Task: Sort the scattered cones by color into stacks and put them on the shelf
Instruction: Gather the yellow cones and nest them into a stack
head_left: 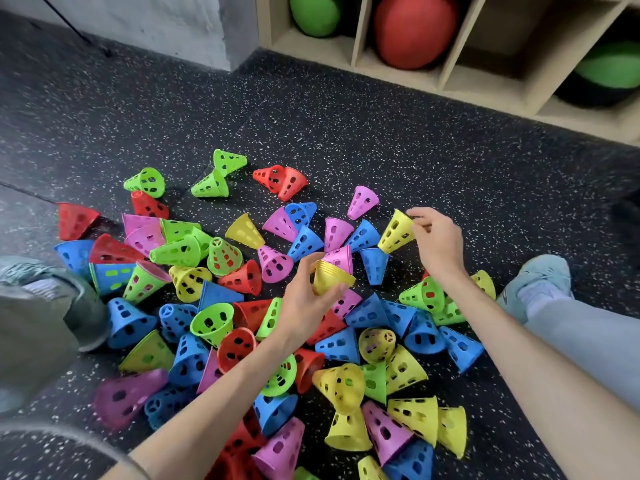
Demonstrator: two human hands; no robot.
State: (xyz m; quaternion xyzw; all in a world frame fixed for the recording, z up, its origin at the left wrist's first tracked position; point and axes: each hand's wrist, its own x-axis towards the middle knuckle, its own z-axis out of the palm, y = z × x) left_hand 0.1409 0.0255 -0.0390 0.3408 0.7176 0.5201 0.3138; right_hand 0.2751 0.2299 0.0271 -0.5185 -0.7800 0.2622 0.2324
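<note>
Head view: the person sits on a speckled dark floor [346,133] with a scatter of perforated plastic cones [221,320] in red, blue, green, pink and yellow spread between their legs, most lying on their sides, some nested in twos. The left hand [308,299] curls round a short yellow stack [330,278], thumb on one side and fingers under the wide rim, holding it just above the pile near the middle. The right hand [436,237] pinches the narrow tip of a single yellow cone [396,232] between thumb and fingertips, lifted off the floor at the far right side of the scatter, near the stack but apart from it. More yellow cones lie at the near edge of the pile. The shelf [450,77] stands along the far right edge of the floor, its cubbies holding a red ball [415,29] and green balls [315,13].

Judging by their thin, hole-riddled walls, the cones look very light and slightly flexible, stiff enough to nest cleanly and unlikely to break if dropped. The tip suits a one-handed pinch for loose cones; a growing stack is better gripped round the rim end so the nested ones do not slide apart.
</note>
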